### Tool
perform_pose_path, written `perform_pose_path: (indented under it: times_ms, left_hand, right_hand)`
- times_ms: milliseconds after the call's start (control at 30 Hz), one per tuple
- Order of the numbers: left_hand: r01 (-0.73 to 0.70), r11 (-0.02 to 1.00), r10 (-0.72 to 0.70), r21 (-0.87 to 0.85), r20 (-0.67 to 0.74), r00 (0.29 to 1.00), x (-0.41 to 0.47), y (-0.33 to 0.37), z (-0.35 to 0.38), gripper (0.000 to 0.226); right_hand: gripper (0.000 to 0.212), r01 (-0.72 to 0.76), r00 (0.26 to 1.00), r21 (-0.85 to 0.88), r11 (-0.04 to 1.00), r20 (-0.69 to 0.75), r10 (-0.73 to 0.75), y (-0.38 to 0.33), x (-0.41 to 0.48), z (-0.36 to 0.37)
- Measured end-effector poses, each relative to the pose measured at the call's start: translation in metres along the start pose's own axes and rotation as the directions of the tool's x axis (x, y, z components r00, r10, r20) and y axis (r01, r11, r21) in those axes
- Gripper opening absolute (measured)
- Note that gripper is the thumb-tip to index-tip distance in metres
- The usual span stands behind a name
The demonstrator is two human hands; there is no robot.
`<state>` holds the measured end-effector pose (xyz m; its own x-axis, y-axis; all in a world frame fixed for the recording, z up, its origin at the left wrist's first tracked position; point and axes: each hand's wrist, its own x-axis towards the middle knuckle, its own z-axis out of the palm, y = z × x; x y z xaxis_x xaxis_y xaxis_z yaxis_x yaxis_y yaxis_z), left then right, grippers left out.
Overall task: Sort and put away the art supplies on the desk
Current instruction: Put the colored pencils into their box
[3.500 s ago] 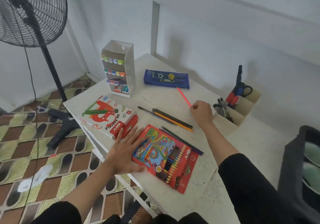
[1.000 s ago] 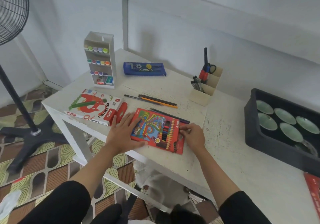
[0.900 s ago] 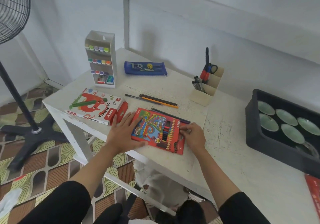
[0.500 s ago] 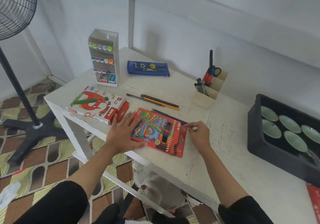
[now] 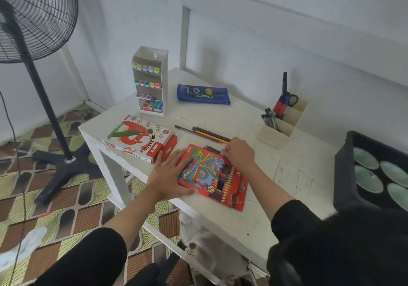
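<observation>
A red coloured-pencil box [image 5: 209, 175] lies flat near the front edge of the white desk [image 5: 298, 171]. My left hand [image 5: 167, 175] presses flat on the box's left end, fingers straight. My right hand [image 5: 239, 153] is at the box's far edge, its fingers curled down onto a dark pencil [image 5: 212, 149] lying against the box. A few more loose pencils [image 5: 205, 133], dark and orange, lie just beyond. An oil pastels box [image 5: 136, 141] sits to the left.
At the back left stands a white marker holder [image 5: 151, 82], with a blue pencil case [image 5: 203, 93] beside it. A beige organiser [image 5: 282, 126] with pens and scissors is at the back right. A black tray [image 5: 344, 175] of green dishes sits far right. A standing fan [image 5: 33, 20] is left of the desk.
My right hand has moved from the box's right end up and left along its far edge to the dark pencil. The left hand stays flat on the box.
</observation>
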<state>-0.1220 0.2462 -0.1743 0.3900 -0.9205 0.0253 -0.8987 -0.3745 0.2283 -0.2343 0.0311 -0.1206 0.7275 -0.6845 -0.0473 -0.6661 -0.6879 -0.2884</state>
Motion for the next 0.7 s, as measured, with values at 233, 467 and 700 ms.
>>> perform_pose_path:
  times_ms: [233, 467, 700]
  left_hand:
    - [0.005, 1.000, -0.006, 0.015, 0.010, 1.000, 0.000, 0.000, 0.000, 0.117]
    - [-0.008, 1.000, 0.008, 0.007, -0.008, 1.000, 0.000, -0.002, 0.002, 0.116]
    - [-0.023, 1.000, 0.022, -0.013, -0.062, 0.998, -0.001, -0.003, 0.005, 0.113]
  right_hand:
    - [0.009, -0.055, 0.998, 0.134, 0.990, 0.013, 0.054, 0.005, -0.008, -0.001]
    - [0.008, 0.058, 0.926, 0.326, 0.944, -0.372, 0.072, 0.034, -0.034, -0.024]
    - [0.048, 0.015, 0.820, 0.811, 0.585, -0.345, 0.457, 0.074, -0.070, -0.046]
